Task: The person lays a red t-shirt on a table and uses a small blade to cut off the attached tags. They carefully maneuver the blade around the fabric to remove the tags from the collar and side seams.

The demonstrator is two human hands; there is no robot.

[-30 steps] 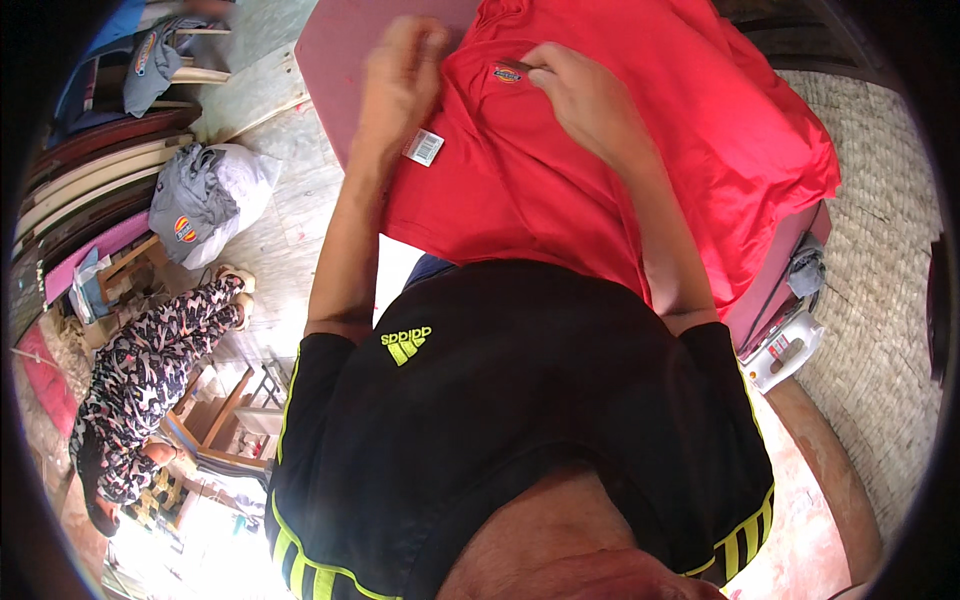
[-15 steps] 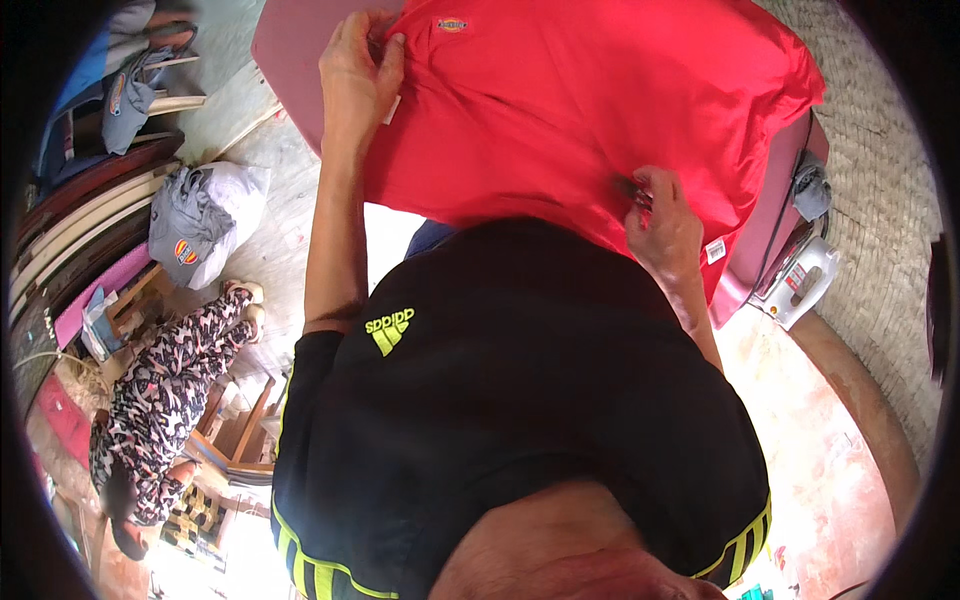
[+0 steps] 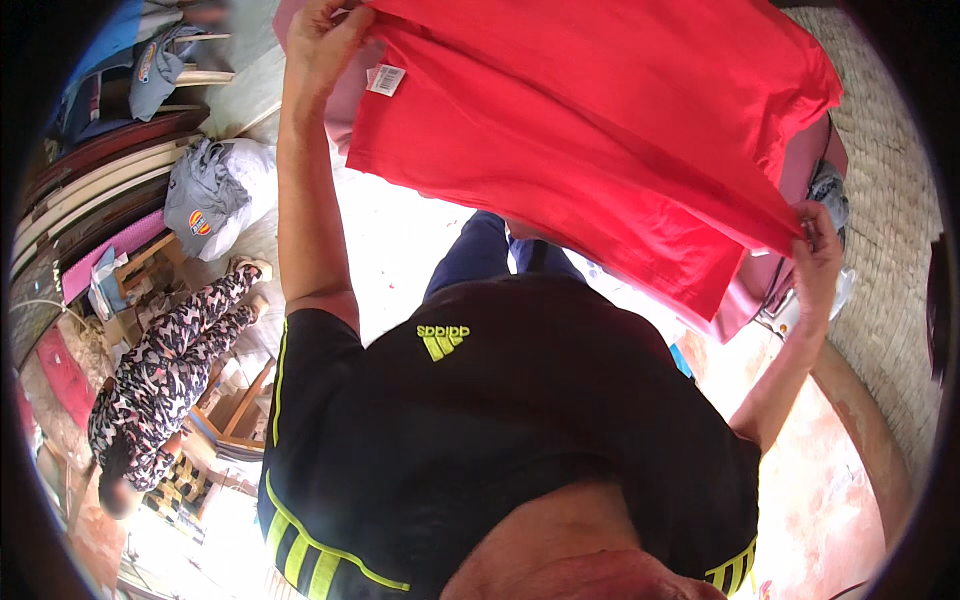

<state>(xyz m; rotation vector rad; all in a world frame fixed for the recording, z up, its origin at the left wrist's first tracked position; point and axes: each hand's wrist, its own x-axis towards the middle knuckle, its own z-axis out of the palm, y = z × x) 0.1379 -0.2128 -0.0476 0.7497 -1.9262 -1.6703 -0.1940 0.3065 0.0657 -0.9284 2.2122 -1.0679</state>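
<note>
Up at twelve o'clock, the left hand (image 3: 325, 35) is pinching the red cotton T-shirt (image 3: 600, 130), fingertips partly cropped; at three o'clock the right hand (image 3: 818, 262) is gripping its hem, hiding the pink surface (image 3: 790, 170) beneath.

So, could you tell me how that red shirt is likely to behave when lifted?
Probably floppy: the red shirt sags and creases between the left hand and right hand. Likely light, since pinched edges alone carry it. Its white tag dangles loosely, so it would likely swing when moved.
</note>
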